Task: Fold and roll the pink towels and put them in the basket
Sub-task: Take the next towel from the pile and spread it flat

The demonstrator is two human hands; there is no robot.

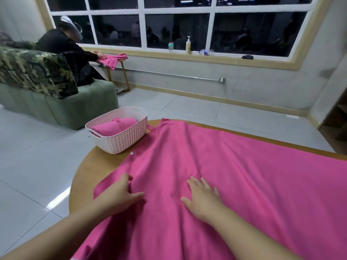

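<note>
Covering most of the lower right of the frame, a pink towel (234,175) is spread over a round wooden table (84,171), whose bare edge is seen only along the left and far side. Shallow ridges run through the cloth from the far corner down toward the hands, so the step in hand is judged to be smoothing before the first fold.

Above and left of centre, a pale perforated basket (124,141) is set on the table's far left edge, just beside the towel's far corner. One rolled towel (114,126) is already laid inside it, so the task is judged to be partly done.

At lower centre, the left hand (122,194) is laid on the towel near its left edge; its thumb is stretched out, while its fingertips are sunk into a crease, so a light pinch cannot be ruled out. Just right of it, the right hand (202,197) is pressed flat on the cloth with fingers spread, nothing being grasped.

For the step to be done well, the palms should be swept outward from the middle toward the edges, so that the ridges are pushed out rather than trapped. The left edge should be drawn straight before any fold is made, and the corners matched, since a skewed fold is likely to give an uneven roll. A small white button (132,153) is noticed at the towel's edge near the basket.
</note>
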